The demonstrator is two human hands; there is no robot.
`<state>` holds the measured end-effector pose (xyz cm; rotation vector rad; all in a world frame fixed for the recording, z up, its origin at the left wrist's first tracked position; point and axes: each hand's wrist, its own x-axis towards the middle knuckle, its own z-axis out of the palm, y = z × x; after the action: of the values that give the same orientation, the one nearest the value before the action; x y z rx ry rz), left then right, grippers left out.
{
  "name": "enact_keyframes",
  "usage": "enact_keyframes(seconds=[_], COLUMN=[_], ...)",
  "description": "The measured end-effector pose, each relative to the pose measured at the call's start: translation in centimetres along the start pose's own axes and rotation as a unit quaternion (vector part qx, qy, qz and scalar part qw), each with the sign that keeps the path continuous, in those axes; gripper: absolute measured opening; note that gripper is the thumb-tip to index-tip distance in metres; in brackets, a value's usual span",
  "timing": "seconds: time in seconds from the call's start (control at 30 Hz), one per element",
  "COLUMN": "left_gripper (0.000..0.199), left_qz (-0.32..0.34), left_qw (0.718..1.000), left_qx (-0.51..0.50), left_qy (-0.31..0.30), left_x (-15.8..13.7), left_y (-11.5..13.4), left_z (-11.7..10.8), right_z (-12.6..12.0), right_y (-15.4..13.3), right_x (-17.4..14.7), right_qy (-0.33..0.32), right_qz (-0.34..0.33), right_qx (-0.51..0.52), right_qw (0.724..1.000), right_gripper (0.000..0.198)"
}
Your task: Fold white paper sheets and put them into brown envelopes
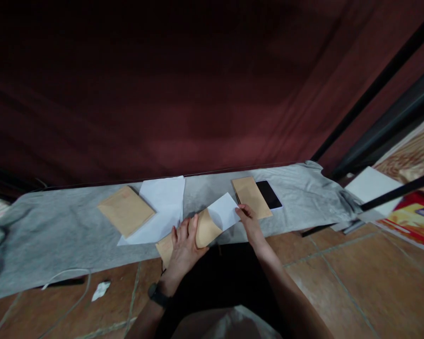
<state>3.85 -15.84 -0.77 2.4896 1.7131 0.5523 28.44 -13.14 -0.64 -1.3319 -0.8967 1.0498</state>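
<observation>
My left hand (186, 247) lies across a brown paper envelope (209, 231), its fingers at the far edge and its thumb at the near edge. The envelope's mouth bulges open toward the right, and its left end reaches over the bench's front edge. A folded white sheet of paper (224, 210) sits partly inside that mouth. My right hand (248, 217) pinches the sheet's outer right corner between thumb and fingers. Just beyond this hand lies another brown envelope (251, 195). How far the sheet goes into the envelope is hidden.
A grey cloth (67, 230) covers the narrow bench. On its left, brown envelopes (127, 209) rest over white sheets (164, 197). At right a dark-screened phone (269, 194) lies partly under an envelope. Below are a white cable (89, 282), crumpled tissue (101, 290) and tiled floor (339, 273).
</observation>
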Motion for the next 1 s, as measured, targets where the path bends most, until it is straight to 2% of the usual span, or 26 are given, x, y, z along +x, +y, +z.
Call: enact_keyframes(seconds=[0.17,0.3,0.5,0.67,0.8,0.87,1.0], left_gripper=[0.11,0.11,0.109,0.107,0.105,0.103,0.101], left_qz=[0.021,0.05,0.092,0.111,0.125,0.136,0.151], left_qw=[1.0,0.999,0.996,0.994,0.992,0.991,0.989], left_qx=[-0.01,-0.015,-0.011,-0.001,0.002,0.001,-0.004], left_qy=[0.002,0.012,0.015,0.015,0.018,0.015,0.0], left_x=[0.4,0.9,1.8,2.2,2.3,2.5,2.9], left_y=[0.7,1.0,0.9,0.9,1.1,1.2,1.4], left_z=[0.0,-0.2,-0.7,-0.6,-0.7,-1.0,-1.7], right_z=[0.2,1.1,2.3,2.4,2.2,2.1,1.7], right_y=[0.2,0.3,0.2,0.1,0.2,0.2,-0.3], right_x=[-0.1,-1.1,-1.2,-1.4,-1.6,-1.7,-2.0], right_qy=[-0.061,-0.053,-0.074,-0.045,0.006,0.003,-0.053], right_qz=[-0.017,-0.041,-0.018,-0.021,0.002,0.023,0.079], right_qx=[-0.048,-0.097,-0.093,-0.082,-0.056,-0.034,0.067], right_qw=[0.997,0.993,0.993,0.995,0.998,0.999,0.993], right_gripper=[0.019,0.004,0.013,0.013,0.042,0.047,0.015])
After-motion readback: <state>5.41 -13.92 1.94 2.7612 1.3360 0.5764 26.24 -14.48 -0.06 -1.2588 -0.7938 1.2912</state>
